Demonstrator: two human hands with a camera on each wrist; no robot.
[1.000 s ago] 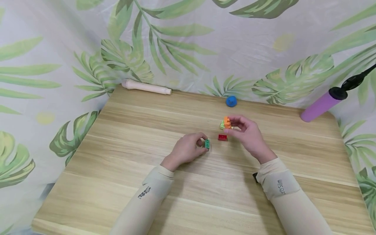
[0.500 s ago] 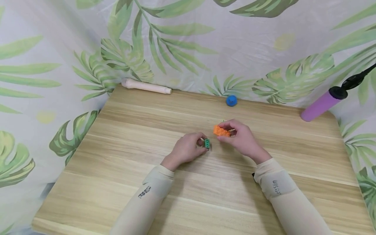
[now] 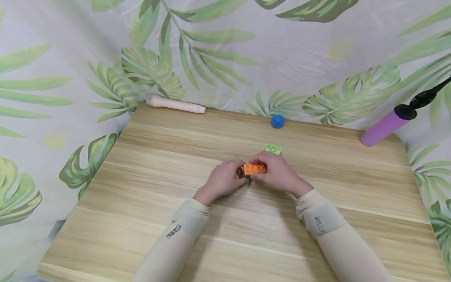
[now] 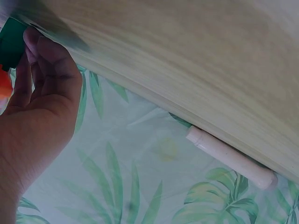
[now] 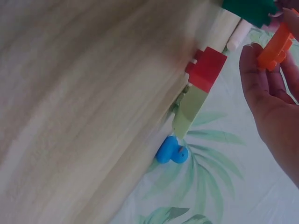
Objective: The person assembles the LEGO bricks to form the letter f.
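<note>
My left hand [image 3: 223,179] pinches a dark green toy brick [image 4: 11,44] just above or on the table; I cannot tell which. An orange studded brick [image 3: 254,169] sits between the fingers and thumb of my right hand [image 3: 276,173]. In the head view the orange brick lies over the green one and hides most of it. The right wrist view has the orange brick close beside the green brick [image 5: 250,9]; whether they touch is unclear. A red brick [image 5: 208,70] and a light green brick [image 3: 273,149] are on the table, the red one hidden under my right hand in the head view.
At the table's back edge stands a small blue toy duck [image 5: 172,150]. A pale pink stick-like tube [image 3: 176,104] lies at the back left. A purple cylinder with a black top [image 3: 385,126] is at the back right, against the leaf-patterned cloth [image 3: 218,58].
My right hand has moved left and toward me with the orange brick, turning it sideways over the green brick. The light green brick has come into view behind it. My left hand stays in place.
</note>
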